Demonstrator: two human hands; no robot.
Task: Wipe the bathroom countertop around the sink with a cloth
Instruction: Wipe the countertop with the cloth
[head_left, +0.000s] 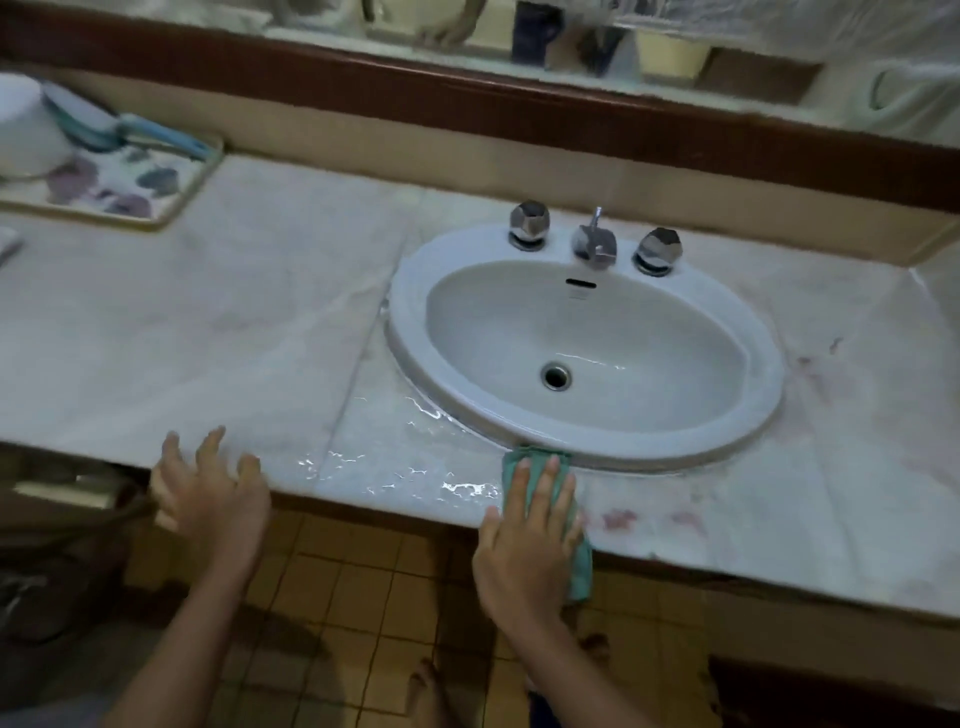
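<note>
A pale marble countertop runs across the view, with an oval white sink set into it. My right hand presses a green cloth flat on the counter's front strip, just below the sink's front rim, fingers straight. Part of the cloth hangs over the counter edge. A film of water glistens on the counter left of the cloth. My left hand hovers at the counter's front edge further left, fingers spread, holding nothing.
Two chrome knobs and a chrome tap stand behind the basin. A floral tray with a white container and a blue-handled brush sits far left. Pinkish stains mark the counter right of the cloth. Tiled floor lies below.
</note>
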